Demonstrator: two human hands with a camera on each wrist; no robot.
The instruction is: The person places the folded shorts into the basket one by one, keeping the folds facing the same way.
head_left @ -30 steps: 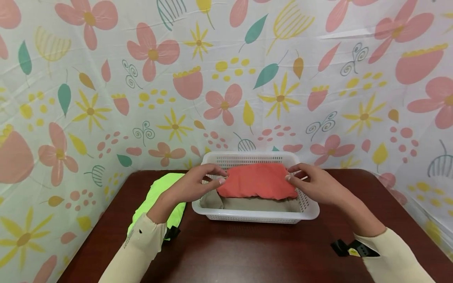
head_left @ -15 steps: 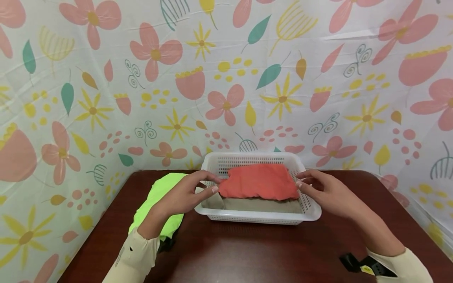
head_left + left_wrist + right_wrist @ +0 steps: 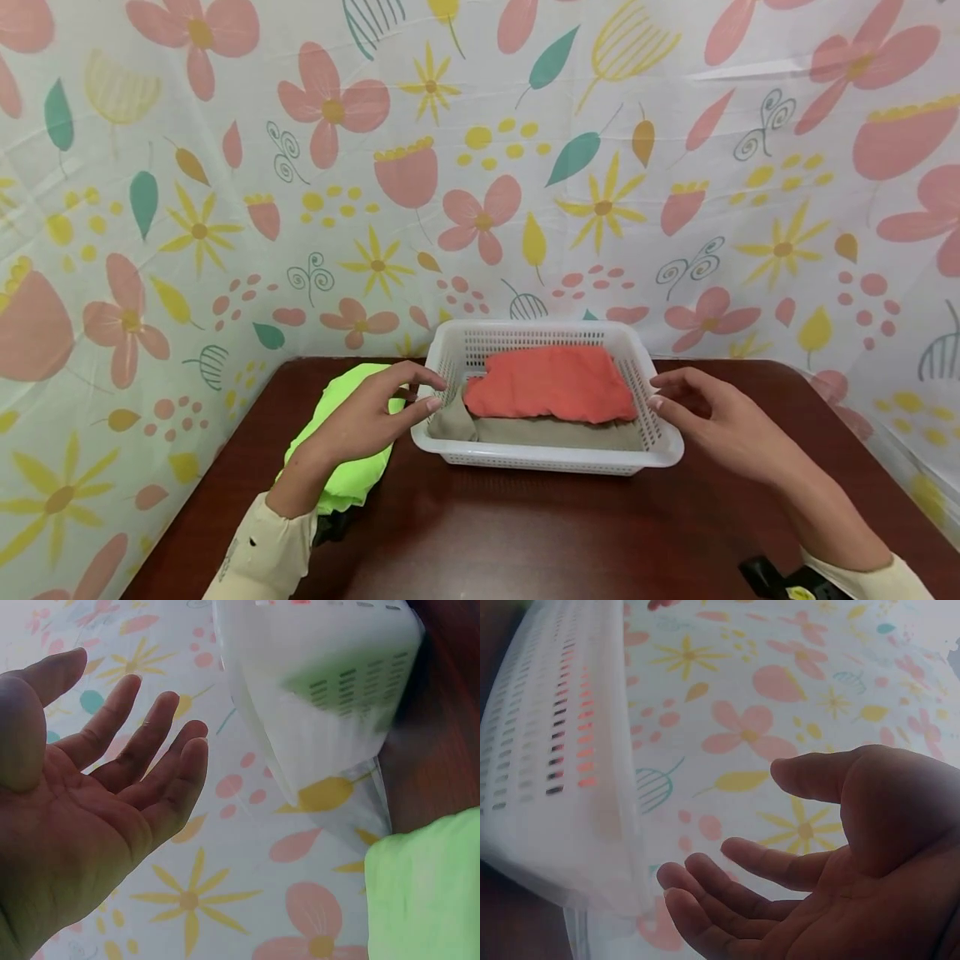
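**Both hands empty beside the laundry basket**

At the far left of the tabletop [image 3: 525, 533] lay a bright lime-green garment [image 3: 341, 433], bunched up, with something dark showing at its near edge. The left hand [image 3: 367, 412] hovered above the right part of this garment, just left of the basket. Its fingers were spread and relaxed, holding nothing; the left wrist view showed the palm [image 3: 82, 817] bare and the fingers extended, with the basket's white wall [image 3: 322, 690] close but apart from them.

The white perforated plastic basket [image 3: 547, 454] stood at the middle of the tabletop, toward the far edge, near the flower-patterned backdrop [image 3: 480, 167]. Inside it, an orange-red folded cloth [image 3: 551, 383] lay on top of a beige folded cloth [image 3: 555, 432], whose near edge and left end showed beneath it. The orange-red cloth occupied the centre and far part of the basket; neither hand touched it.

The right hand [image 3: 712, 421] was held just right of the basket, fingertips close to its right rim; whether they touched the rim could not be determined from the head view. The right wrist view showed this hand [image 3: 832, 870] loose and empty, fingers slightly bent, a gap visible between them and the basket's side [image 3: 555, 750].

A dark strap [image 3: 780, 579] sat on the right wrist at the near right edge.
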